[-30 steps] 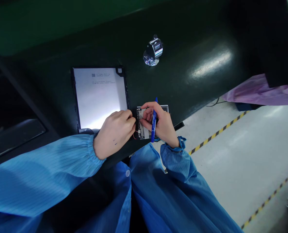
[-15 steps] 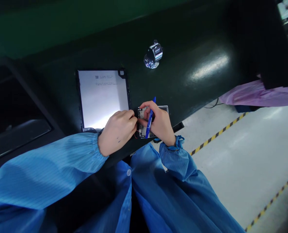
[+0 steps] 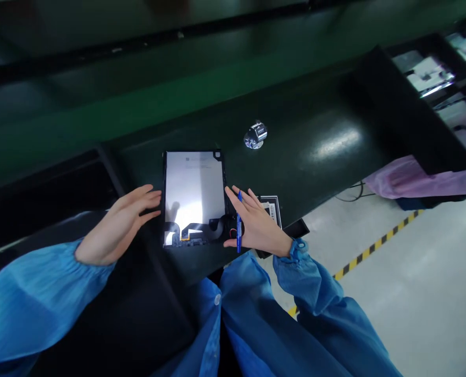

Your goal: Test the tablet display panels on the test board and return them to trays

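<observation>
A flat display panel (image 3: 196,191) with a silvery white back and dark border lies on the dark green bench. Black flex cables and a small orange connector show along its near edge. My left hand (image 3: 125,222) is just left of the panel, fingers stretched out and holding nothing. At the panel's right edge is my right hand (image 3: 256,222), its fingers spread, with a blue pen (image 3: 239,225) tucked between them. Partly hidden beneath the right hand is a circuit board assembly (image 3: 272,209) with a white edge and a label; a thin red wire shows near the thumb.
A shiny metal tally counter (image 3: 255,136) stands on the bench beyond the panel. A black tray (image 3: 107,173) is at the left. More trays with panels (image 3: 429,73) are at the far right, near a pink cloth (image 3: 413,178). Striped floor tape (image 3: 374,248) runs beside the bench.
My left hand has left the circuit board and moved left past the panel, opening out. My right hand has spread its fingers toward the panel, keeping the pen. The view has tilted up.
</observation>
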Demonstrator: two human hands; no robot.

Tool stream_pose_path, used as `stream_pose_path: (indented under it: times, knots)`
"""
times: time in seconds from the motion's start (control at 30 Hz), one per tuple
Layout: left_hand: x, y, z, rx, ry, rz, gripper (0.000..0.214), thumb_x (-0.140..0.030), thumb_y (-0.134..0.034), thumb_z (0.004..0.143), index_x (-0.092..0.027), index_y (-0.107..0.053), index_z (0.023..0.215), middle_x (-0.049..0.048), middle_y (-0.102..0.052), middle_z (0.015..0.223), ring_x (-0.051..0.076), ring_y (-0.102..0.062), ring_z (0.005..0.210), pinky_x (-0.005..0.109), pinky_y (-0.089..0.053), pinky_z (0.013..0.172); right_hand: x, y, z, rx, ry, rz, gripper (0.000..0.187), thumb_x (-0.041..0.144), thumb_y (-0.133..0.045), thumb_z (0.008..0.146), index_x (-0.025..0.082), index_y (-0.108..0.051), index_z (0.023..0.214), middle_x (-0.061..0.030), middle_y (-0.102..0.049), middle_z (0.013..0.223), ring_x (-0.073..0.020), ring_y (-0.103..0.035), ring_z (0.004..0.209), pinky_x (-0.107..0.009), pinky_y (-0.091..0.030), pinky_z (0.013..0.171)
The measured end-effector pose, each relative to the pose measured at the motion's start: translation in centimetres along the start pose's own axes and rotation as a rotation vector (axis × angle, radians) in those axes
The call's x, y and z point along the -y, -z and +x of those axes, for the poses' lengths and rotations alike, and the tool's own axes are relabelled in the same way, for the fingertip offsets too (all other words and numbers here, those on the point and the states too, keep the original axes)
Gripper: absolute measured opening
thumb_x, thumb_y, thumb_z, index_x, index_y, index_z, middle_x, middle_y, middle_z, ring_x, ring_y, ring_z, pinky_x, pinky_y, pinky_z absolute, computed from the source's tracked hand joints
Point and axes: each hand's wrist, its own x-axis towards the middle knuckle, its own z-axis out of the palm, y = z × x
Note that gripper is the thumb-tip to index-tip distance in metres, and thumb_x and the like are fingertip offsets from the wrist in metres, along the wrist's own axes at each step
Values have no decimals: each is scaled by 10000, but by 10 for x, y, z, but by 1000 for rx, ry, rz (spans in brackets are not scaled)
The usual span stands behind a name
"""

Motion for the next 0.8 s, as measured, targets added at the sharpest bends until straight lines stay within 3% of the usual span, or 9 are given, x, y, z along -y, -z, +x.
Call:
stream_pose_path:
  times: [0.07, 0.17, 0.23, 0.3, 0.4, 0.5, 0.57, 0.67, 0.8]
  knots:
    - [-12, -7, 7, -34, 59, -88, 216, -294, -540, 862, -194, -623, 1034, 146, -688, 1210, 272, -647, 1139, 385, -601, 827, -4, -1, 1, -18, -6, 22, 1402, 580, -869, 577, 190, 23, 1587, -203, -326, 1573, -365, -234, 1493, -605, -151, 1222]
    - [-41, -20, 5, 96, 11, -148, 248, -299, -381, 906, -190, -600, 949, 126, -730, 988, 257, -698, 937, 409, -599, 744, -10, 10, -2, -37, 26, 194, 1303, 600, -846, 607, 196, -87, 1586, -197, -358, 1560, -365, -277, 1477, -602, -166, 1218]
    - [-60, -34, -6, 196, -76, -206, 334, -329, -302, 943, -183, -595, 1012, 122, -724, 974, 248, -693, 892, 405, -585, 719, -11, 25, -4, -103, 38, 415, 1139, 626, -773, 701, 222, -163, 1574, -171, -435, 1522, -345, -380, 1430, -575, -266, 1191]
    - [-74, -51, -21, 246, -162, -251, 380, -330, -273, 964, -164, -582, 1112, 131, -709, 1048, 223, -681, 865, 372, -566, 695, -7, 42, -8, -266, -11, 617, 906, 622, -650, 830, 256, -241, 1551, -144, -524, 1457, -297, -558, 1278, -500, -451, 1075]
    - [-75, -71, -36, 449, -266, -169, 349, -295, -375, 956, -157, -561, 1217, 129, -697, 1124, 195, -665, 848, 335, -541, 697, 0, 61, -12, -498, -141, 749, 656, 583, -526, 928, 277, -380, 1490, -110, -611, 1363, -224, -692, 979, -381, -593, 797]
    - [-56, -73, -32, 657, -260, -23, 329, -320, -483, 941, -154, -611, 1195, 126, -711, 1121, 210, -662, 932, 339, -540, 776, -1, 65, -18, -617, -273, 721, 532, 497, -586, 917, 260, -530, 1390, -55, -665, 1278, -227, -675, 1057, -394, -575, 898]
    - [-39, -67, -20, 653, -209, -19, 341, -344, -496, 943, -143, -631, 1185, 143, -700, 1174, 234, -656, 1030, 369, -542, 862, -7, 58, -20, -729, -366, 708, 446, 407, -656, 868, 244, -629, 1282, -28, -692, 1229, -244, -632, 1170, -441, -503, 1037]
    - [-19, -57, -2, 525, -120, -139, 413, -409, -445, 950, -134, -631, 1195, 165, -654, 1290, 277, -613, 1194, 437, -527, 973, -11, 38, -15, -847, -491, 807, 376, 313, -649, 822, 233, -687, 1187, -15, -708, 1201, -260, -614, 1211, -489, -455, 1093]
    - [-13, -51, 6, 345, -172, -34, 602, -627, -324, 923, -193, -672, 1153, 89, -742, 1099, 296, -646, 1157, 449, -581, 891, 14, 11, 5, -856, -549, 852, 391, 335, -595, 847, 244, -671, 1219, -23, -690, 1231, -259, -597, 1234, -488, -473, 1081]
